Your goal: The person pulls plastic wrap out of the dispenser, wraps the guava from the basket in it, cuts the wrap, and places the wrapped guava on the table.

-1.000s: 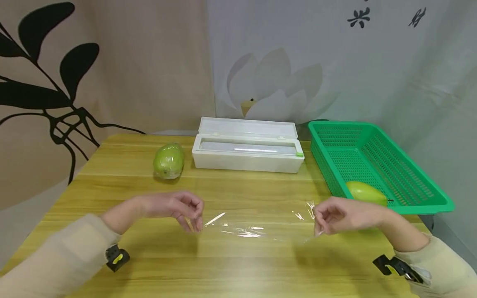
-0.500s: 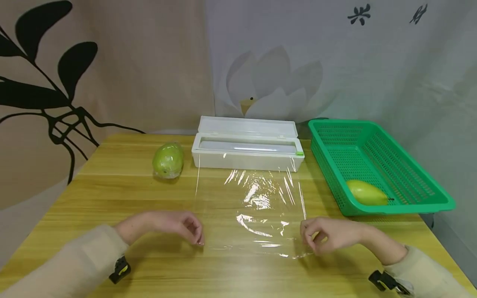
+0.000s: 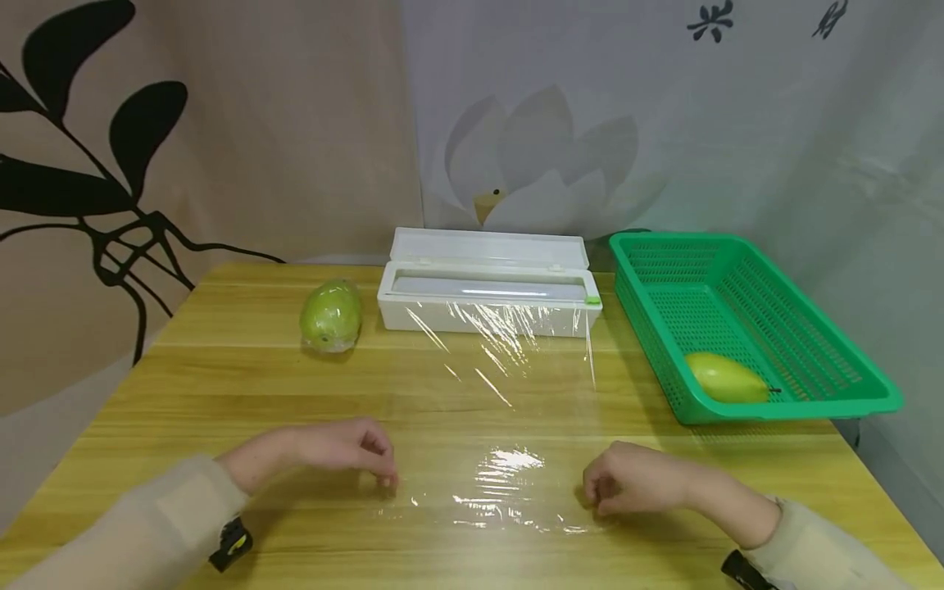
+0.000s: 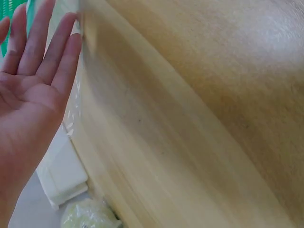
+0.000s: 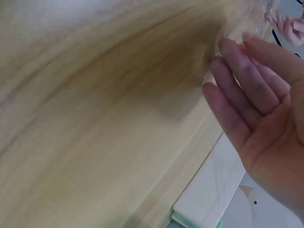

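A sheet of clear plastic wrap (image 3: 509,463) stretches from the white wrap dispenser (image 3: 490,318) toward me, its near edge low over the wooden table. At the sheet's near left corner, my left hand (image 3: 342,449) pinches the film between thumb and fingers; its outer fingers extend in the left wrist view. My right hand (image 3: 642,479) holds the near right corner, fingers bent toward the thumb, with film at the fingertips in the right wrist view. The dispenser's lid (image 3: 488,247) is raised, and a green slider (image 3: 592,301) sits at its right end.
A green fruit wrapped in film (image 3: 331,316) sits left of the dispenser. On the right, a green plastic basket (image 3: 649,328) holds a yellow-green pear-shaped fruit (image 3: 726,378). A printed cloth (image 3: 310,123) hangs behind the wooden table (image 3: 243,377).
Both hands have come nearer to me and lower, drawing the plastic wrap along. The sheet now spans from the dispenser to the near part of the table. The fruits stay put.
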The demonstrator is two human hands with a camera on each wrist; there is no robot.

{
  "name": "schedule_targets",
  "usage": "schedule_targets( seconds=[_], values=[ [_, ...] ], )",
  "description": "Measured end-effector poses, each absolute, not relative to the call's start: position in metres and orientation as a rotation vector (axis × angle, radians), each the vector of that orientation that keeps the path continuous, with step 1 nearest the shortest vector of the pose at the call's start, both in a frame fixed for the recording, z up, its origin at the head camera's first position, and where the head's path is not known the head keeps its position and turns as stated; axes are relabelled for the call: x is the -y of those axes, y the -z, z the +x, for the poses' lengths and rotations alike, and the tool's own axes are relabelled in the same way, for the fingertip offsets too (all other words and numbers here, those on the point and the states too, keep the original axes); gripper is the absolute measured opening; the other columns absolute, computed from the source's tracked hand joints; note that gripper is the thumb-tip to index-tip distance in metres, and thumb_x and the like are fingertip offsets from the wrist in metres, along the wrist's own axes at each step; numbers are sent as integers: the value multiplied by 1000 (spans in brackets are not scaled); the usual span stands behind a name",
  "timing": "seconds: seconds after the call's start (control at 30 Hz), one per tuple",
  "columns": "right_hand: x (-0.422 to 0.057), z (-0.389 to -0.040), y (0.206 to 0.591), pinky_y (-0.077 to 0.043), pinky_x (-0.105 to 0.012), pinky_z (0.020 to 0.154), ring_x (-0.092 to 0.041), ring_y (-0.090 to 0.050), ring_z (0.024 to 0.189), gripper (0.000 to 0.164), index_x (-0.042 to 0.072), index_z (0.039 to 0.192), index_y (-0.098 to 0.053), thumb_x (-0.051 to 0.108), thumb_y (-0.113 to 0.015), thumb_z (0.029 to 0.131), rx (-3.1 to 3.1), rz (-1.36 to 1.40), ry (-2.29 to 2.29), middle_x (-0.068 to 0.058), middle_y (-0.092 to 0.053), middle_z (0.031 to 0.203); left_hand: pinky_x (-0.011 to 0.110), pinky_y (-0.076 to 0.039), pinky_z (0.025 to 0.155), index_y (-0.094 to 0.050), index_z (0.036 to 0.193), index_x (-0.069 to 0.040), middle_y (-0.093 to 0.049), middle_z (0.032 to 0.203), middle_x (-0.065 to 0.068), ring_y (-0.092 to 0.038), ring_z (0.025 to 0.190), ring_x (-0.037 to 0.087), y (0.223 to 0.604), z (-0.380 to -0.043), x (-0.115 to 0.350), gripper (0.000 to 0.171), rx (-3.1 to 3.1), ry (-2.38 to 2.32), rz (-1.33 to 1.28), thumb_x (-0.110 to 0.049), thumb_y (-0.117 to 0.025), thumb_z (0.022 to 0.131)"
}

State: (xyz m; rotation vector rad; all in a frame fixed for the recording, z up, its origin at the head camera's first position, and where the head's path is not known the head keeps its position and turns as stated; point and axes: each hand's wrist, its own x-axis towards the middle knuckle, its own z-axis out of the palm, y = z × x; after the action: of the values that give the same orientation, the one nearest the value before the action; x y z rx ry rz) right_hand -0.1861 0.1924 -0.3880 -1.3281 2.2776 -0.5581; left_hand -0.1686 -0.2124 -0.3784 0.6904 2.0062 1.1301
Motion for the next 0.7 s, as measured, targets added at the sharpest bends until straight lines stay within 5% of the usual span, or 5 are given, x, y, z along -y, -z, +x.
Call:
schedule_targets(
  seconds=[0.13, 0.23, 0.4, 0.53, 0.7],
  values=[
    [-190, -186, 386, -50, -19, 67, 3, -54, 73, 13, 18, 87, -65, 19, -73, 77, -2418, -1289, 521, 14, -63, 82, 28, -53, 79, -65, 99, 2, -69, 96, 16, -64, 87, 15, 377, -170, 213, 24, -2196, -1124, 683, -19, -63, 88],
    [-189, -188, 387, -52, -35, 89, -17, -59, 104, 49, 7, 115, -60, 31, -75, 75, -2538, -1238, 485, -3, -61, 116, 44, -48, 96, -58, 117, 0, -62, 118, 15, -58, 109, 28, 377, -173, 210, 48, -2488, -980, 707, -28, -71, 81],
    [-193, -190, 396, -28, -55, 109, -41, -25, 138, 110, 5, 147, -25, 52, -77, 63, -2567, -1124, 314, -20, -18, 154, 57, -28, 109, -33, 144, -6, -27, 151, 19, -29, 136, 41, 383, -169, 206, 99, -2678, -531, 786, -54, -75, 68],
    [-200, -188, 401, -22, -55, 112, -38, -16, 142, 119, 4, 149, -18, 61, -73, 60, -2547, -1122, 268, -18, -10, 156, 56, -21, 113, -24, 147, -4, -15, 156, 18, -18, 141, 40, 387, -162, 209, 110, -2621, -370, 820, -60, -72, 67],
    [-215, -182, 403, -27, -55, 109, -38, -23, 140, 114, 6, 149, -19, 63, -70, 64, -2585, -1182, 293, -16, -15, 156, 55, -16, 115, -22, 148, -3, -13, 156, 17, -13, 143, 38, 388, -159, 213, 109, -2598, -342, 838, -61, -70, 69]
  ],
)
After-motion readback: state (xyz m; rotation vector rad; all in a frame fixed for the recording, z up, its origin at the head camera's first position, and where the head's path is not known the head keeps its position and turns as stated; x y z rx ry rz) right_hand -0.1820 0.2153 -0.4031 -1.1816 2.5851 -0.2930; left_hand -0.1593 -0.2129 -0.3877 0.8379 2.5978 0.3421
